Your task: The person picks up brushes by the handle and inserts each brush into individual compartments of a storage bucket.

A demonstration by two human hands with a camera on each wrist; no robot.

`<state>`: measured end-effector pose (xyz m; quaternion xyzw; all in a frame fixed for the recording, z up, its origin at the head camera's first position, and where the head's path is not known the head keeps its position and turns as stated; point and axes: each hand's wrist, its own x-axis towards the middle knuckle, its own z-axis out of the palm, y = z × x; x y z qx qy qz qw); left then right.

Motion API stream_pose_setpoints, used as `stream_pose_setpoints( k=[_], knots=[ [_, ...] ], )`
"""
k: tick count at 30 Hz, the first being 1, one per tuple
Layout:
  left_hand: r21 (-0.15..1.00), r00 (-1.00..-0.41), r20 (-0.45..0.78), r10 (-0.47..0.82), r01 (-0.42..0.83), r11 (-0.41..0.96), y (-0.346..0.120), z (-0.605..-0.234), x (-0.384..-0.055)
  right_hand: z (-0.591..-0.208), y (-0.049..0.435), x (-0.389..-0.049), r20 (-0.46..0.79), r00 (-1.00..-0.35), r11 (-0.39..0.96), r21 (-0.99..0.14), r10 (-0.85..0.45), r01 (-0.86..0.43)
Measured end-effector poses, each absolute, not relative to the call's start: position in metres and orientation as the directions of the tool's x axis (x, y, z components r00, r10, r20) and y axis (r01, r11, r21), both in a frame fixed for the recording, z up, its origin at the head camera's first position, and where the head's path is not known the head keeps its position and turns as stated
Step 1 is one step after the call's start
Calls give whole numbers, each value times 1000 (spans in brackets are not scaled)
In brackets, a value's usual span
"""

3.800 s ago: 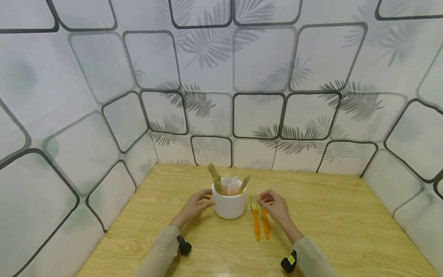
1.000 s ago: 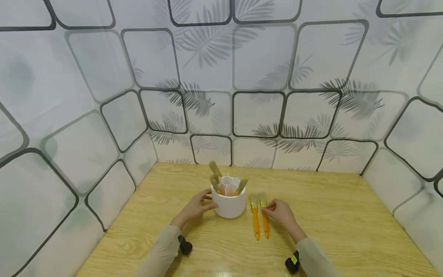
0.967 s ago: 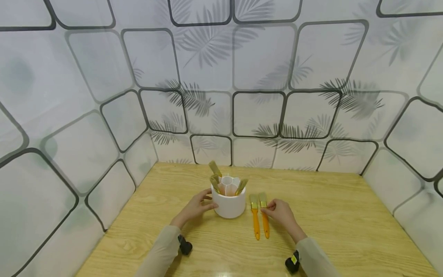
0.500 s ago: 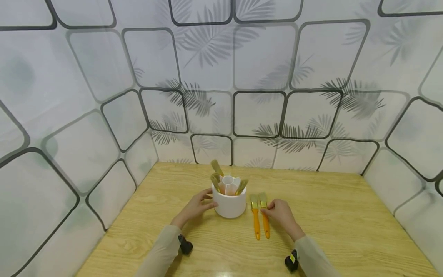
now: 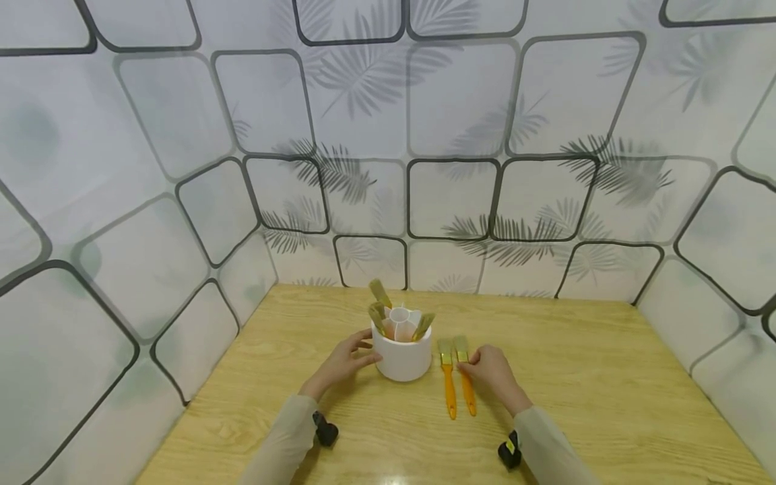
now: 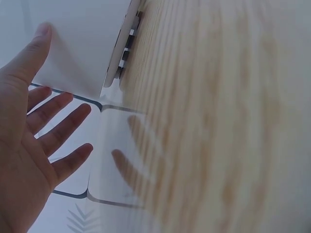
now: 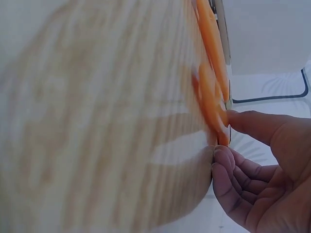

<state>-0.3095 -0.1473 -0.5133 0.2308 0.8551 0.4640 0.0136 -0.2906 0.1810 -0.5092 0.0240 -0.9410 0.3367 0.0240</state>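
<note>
A white round holder with inner dividers stands on the table, several flat paintbrushes leaning in it bristles up. My left hand is at its left side, thumb and fingers spread; in the left wrist view the thumb lies along the holder's wall. To the holder's right, two orange-handled paintbrushes lie side by side. My right hand pinches the right-hand paintbrush where handle meets ferrule, thumb on one side and curled fingers on the other. The left-hand paintbrush lies untouched.
The wood-grain table reaches back to a patterned cloth wall, with cloth on the left and right sides too. A small black camera sits on the left wrist, another black camera on the right.
From over the bristles, my right hand has come down to the right-hand paintbrush's handle and pinches it. That handle's end has just swung slightly right. My left hand has stayed at the holder.
</note>
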Motion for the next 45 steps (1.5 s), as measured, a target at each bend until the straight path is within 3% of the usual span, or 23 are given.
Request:
stream_pose_setpoints(
  k=[11, 29, 45],
  knots=[
    [811, -877, 160, 452, 378, 447, -142, -479, -290, -505, 184, -293, 28, -998, 743, -666, -55, -59],
    [806, -871, 175, 458, 394, 442, -141, -474, -284, -504, 185, -291, 19, -998, 747, -663, -53, -52],
    [797, -886, 198, 419, 394, 457, -147, -512, -309, -508, 192, -291, -36, -999, 696, -718, -30, 5]
  ],
)
